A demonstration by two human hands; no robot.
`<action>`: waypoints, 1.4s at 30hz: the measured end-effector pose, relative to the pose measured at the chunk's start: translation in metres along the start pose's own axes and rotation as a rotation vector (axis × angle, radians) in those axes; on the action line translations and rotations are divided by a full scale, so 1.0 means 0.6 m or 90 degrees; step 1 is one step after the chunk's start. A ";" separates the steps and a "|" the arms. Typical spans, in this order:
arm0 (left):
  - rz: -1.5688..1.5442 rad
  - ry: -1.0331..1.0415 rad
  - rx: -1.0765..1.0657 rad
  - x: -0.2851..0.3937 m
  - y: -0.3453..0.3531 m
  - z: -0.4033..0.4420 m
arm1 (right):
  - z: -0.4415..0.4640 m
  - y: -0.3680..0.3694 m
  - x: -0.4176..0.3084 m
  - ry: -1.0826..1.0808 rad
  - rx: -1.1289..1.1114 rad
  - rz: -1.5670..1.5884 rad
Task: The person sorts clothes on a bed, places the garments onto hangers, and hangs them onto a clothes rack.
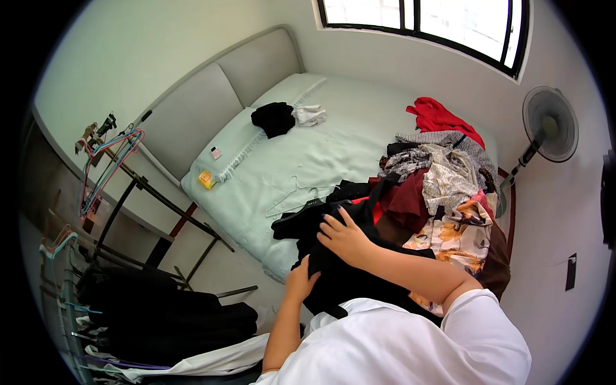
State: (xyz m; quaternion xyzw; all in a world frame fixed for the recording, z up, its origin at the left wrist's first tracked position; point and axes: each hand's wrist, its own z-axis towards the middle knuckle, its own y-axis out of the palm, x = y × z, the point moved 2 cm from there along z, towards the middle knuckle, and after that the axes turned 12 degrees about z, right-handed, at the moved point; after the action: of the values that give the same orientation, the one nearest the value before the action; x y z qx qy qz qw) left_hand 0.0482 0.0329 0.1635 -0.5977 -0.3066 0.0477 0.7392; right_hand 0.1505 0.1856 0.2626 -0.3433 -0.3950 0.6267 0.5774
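1. Currently, the black garment [343,282] lies directly under and between both hands, at the near edge of the bed [359,138]; the right hand [346,239] rests on top of it, fingers somewhat spread across the fabric.
2. The left hand [299,281] touches the garment's near left side, thumb lying against the cloth; its other fingers are partly hidden, so I cannot tell whether it pinches the fabric.
3. Just beyond, a white hanger [284,206] lies on the pale green sheet; to the right is a heap with a maroon garment [409,199], a floral garment [463,236] and, farthest, a red garment [443,119].
4. Far on the bed, a black bundle [274,119] sits beside a white cloth [311,115]; a yellow packet [206,179] lies near the left edge.
5. Around it: a padded headboard [192,109] far left; a window [455,25] far right; a fan [550,123] at right; dark hung clothes [173,321] near left.
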 end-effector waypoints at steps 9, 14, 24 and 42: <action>0.065 0.194 0.313 0.077 -0.191 0.044 | 0.013 -0.025 0.056 0.191 -0.137 0.196; -0.028 0.142 0.618 0.041 -0.199 -0.010 | -0.046 -0.048 0.111 0.295 -0.101 0.244; -0.039 -0.072 0.142 -0.049 -0.112 -0.016 | -0.122 -0.116 0.134 0.467 -0.181 0.504; 0.002 -0.036 0.300 0.019 -0.177 -0.031 | -0.059 -0.080 0.110 0.309 -0.072 0.496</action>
State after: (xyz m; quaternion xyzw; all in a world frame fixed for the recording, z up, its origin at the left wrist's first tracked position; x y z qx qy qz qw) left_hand 0.0354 -0.0078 0.2632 -0.4076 -0.3065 0.1361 0.8493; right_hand 0.1972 0.2556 0.2909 -0.6338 -0.1237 0.6760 0.3550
